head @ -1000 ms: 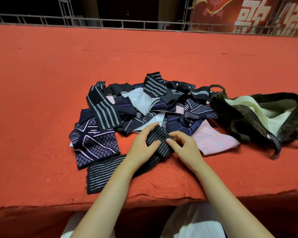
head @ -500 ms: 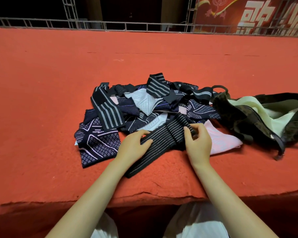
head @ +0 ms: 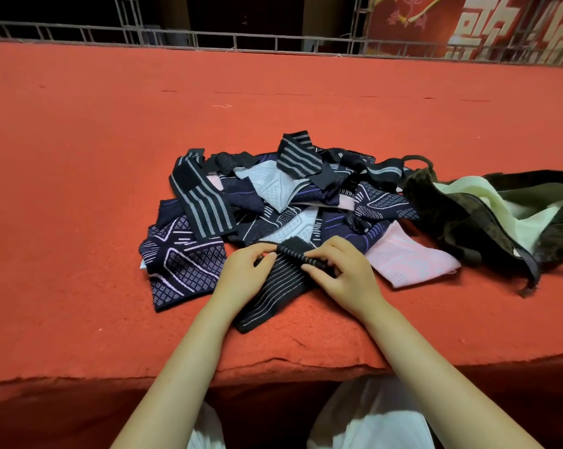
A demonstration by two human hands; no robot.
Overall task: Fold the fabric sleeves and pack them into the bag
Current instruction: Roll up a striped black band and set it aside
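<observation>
Black striped knit, the sleeve [head: 273, 286] lies near the carpet's [head: 79, 189] front edge. The left hand [head: 244, 270] pinches its rolled far end; the right hand [head: 341, 270] clamps it too. Soft, light, stretchy: probably best gripped at the fold. The bag [head: 451, 215] gapes rightward.

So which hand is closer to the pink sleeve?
Right. The right hand grips the rolled end of the black striped sleeve just beside the pink sleeve. The left hand holds the same black sleeve farther away, on its other side.
</observation>
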